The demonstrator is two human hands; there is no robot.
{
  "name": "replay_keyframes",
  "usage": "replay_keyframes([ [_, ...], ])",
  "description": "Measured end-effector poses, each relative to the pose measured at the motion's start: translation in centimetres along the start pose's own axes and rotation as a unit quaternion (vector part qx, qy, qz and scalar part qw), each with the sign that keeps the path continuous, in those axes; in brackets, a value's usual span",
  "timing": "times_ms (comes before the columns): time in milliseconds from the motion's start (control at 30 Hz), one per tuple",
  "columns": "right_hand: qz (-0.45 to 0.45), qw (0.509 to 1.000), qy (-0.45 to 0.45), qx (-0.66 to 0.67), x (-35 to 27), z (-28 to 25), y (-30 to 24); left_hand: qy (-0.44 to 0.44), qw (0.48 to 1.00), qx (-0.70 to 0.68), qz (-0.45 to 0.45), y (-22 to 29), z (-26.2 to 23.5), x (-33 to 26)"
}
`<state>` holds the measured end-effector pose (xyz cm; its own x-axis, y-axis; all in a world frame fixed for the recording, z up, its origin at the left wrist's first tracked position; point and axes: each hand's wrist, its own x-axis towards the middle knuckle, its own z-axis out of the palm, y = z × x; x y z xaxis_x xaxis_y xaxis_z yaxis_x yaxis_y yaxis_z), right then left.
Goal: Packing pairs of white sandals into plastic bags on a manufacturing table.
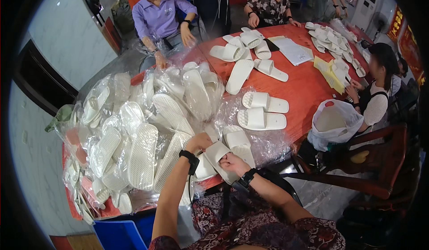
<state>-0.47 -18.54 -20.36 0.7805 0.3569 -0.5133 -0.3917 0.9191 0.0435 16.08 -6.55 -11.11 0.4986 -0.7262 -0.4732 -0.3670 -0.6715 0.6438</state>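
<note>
A white slide slipper point(217, 153) is tilted in front of me at the table's near edge. My right hand point(234, 162) is closed on it, fingers tucked at the opening under its wide strap. At the slipper's upper left side, my left hand point(199, 142) is curled with its fingertips hidden; what it grips does not show. Just beyond the held slipper lies another white slipper point(237, 138), and a pair of white slippers point(261, 118) sits side by side farther off on clear plastic. To the left, a big heap of plastic-wrapped slippers point(143, 156) reaches my left forearm.
The red table point(295, 87) also bears loose slippers point(241, 73), papers point(292, 51) and a far slipper pile point(331, 42). Several people sit or stand around it. At right are a white plastic bag point(335, 120) and a wooden chair point(366, 165); a blue bin point(118, 234) stands below left.
</note>
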Motion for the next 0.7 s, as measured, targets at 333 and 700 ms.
replay_keyframes([
  [333, -0.043, 0.995, 0.088, 0.009, -1.9, 2.2, 1.7, -0.094, 0.987, 0.096, 0.092, -6.7, 1.6, 2.9],
  [700, -0.133, 0.95, 0.15, -0.238, -2.4, 3.0, 1.1, -0.057, 0.998, 0.024, 0.014, -0.6, 0.6, 1.1],
])
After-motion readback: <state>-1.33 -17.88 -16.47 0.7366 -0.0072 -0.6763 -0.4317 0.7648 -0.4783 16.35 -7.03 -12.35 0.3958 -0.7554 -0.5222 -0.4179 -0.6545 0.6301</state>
